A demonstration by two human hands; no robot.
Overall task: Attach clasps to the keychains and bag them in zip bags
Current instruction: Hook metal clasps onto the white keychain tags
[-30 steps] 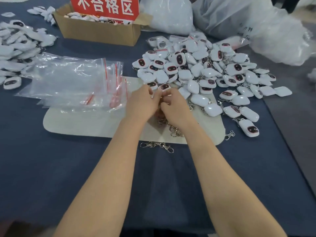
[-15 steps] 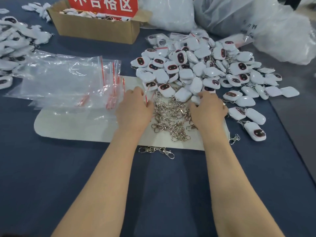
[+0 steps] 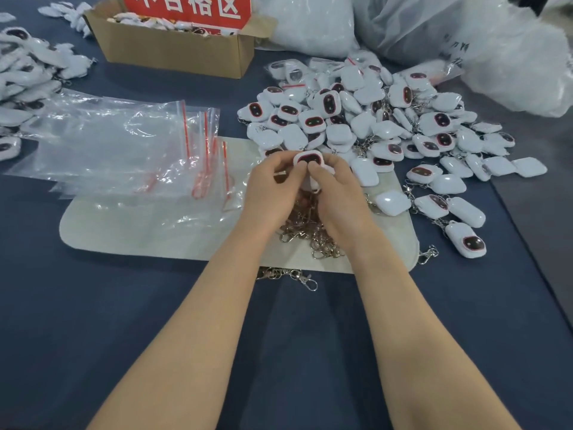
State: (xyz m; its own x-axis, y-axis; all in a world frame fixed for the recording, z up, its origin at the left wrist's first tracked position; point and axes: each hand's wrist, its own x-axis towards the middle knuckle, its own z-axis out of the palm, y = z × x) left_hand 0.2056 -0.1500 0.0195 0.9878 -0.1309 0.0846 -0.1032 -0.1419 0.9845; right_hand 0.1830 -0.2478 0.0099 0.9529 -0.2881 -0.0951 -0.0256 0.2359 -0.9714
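Observation:
Both hands meet over the beige mat (image 3: 130,231) and pinch one white keychain (image 3: 309,158) with a dark, red-rimmed face. My left hand (image 3: 273,193) grips its left side, my right hand (image 3: 338,197) its right side. Under the hands lies a heap of metal clasps (image 3: 313,237); whether a clasp is between my fingers is hidden. A big pile of white keychains (image 3: 372,119) spreads behind and to the right. Clear zip bags with red seals (image 3: 124,150) lie stacked at the left.
A cardboard box (image 3: 173,54) with a red sign stands at the back. Large white plastic sacks (image 3: 449,32) fill the back right. More bagged keychains (image 3: 24,82) lie far left. A loose clasp chain (image 3: 288,274) rests on the blue cloth.
My hands were apart half a second ago, the right one at the keychain pile. They have come together again and hold a keychain above the clasp heap.

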